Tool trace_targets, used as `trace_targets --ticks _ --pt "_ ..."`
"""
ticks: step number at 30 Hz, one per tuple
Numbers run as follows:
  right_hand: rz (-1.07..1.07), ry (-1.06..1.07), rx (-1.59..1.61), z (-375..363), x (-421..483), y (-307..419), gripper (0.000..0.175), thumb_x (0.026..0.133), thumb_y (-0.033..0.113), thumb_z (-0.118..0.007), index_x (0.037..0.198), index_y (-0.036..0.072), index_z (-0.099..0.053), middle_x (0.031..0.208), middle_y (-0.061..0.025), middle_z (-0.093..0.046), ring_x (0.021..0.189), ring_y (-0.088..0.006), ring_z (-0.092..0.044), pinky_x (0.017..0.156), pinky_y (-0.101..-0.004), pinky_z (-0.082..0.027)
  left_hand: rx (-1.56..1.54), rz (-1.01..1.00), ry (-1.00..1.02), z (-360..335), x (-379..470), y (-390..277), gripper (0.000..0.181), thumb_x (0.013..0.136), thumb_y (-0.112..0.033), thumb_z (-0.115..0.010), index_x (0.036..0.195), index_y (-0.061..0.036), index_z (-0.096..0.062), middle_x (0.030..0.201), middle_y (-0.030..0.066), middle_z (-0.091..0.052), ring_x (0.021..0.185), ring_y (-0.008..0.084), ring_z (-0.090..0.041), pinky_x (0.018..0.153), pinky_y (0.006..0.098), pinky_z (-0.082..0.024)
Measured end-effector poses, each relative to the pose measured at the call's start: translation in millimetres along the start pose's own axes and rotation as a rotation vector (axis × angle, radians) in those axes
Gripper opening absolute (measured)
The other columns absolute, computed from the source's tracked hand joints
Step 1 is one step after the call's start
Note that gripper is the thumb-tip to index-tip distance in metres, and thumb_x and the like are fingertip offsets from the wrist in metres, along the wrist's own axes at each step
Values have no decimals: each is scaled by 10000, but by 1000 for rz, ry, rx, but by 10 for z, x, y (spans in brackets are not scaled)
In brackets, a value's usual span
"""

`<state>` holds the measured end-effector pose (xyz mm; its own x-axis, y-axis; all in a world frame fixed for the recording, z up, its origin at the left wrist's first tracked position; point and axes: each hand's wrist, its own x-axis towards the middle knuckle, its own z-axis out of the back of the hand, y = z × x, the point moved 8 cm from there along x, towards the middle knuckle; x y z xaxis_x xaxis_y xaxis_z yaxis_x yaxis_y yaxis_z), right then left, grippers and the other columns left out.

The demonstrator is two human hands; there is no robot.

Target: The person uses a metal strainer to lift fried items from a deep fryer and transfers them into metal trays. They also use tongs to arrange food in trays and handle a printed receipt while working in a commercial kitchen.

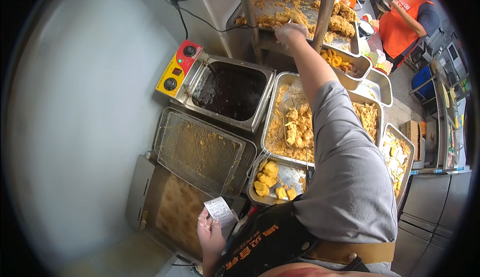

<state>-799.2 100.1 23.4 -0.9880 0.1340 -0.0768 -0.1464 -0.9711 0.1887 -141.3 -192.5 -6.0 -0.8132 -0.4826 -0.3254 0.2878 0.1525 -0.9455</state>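
Observation:
My left hand (210, 232) holds a small printed paper slip (218, 210) between thumb and fingers, and whitish residue coats its fingertips. It is low in the view, beside a shallow pan of pale tan coating (180, 209). My right hand (293, 34) reaches far forward over a metal tray (258, 27) of fried breaded pieces on a shelf. A thin shiny thing shows at its curled fingers, too small to name. Under that arm, a wire fry basket (287, 106) of fried pieces (299, 127) rests in a crumb-filled steel tray (267, 134).
A deep fryer (228, 89) of dark oil stands by the wall, with red-yellow controls (179, 68). Wire racks (198, 145) lie in a crumb-strewn tray. Another tray (296, 175) holds golden nuggets (267, 177). A shelf post (325, 12) rises beside my right arm. A person (403, 25) stands beyond.

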Motion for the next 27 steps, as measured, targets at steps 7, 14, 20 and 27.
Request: trace_targets --ticks 7,14,20,27 --pt "-24 -24 40 -148 163 107 630 993 485 -491 1431 67 -665 1545 -160 -557 1444 -336 -467 1187 -443 -338 15 31 52 -236 194 -3 560 993 102 -410 1547 130 -329 1411 246 -601 1269 261 -636 1108 384 -488" --pt "-71 -60 201 48 252 -33 729 1013 600 -524 1499 59 -575 1476 -149 -631 1362 -318 -602 1102 -440 -479 21 44 64 -315 292 -23 567 989 112 -403 1551 125 -329 1414 238 -596 1274 260 -631 1103 391 -496" --pt "-57 -14 89 -137 512 47 579 1005 422 -561 1441 48 -634 1462 -155 -653 1328 -337 -645 1080 -442 -525 30 45 113 -422 409 -14 548 998 102 -415 1541 125 -345 1404 232 -603 1269 262 -634 1104 396 -498" --pt "-24 4 173 -156 1245 -236 408 986 273 -594 1315 85 -744 1412 -176 -687 1318 -331 -656 1071 -449 -540 49 164 94 -505 542 -59 486 1030 90 -395 1515 119 -375 1394 228 -624 1263 272 -649 1119 403 -495"
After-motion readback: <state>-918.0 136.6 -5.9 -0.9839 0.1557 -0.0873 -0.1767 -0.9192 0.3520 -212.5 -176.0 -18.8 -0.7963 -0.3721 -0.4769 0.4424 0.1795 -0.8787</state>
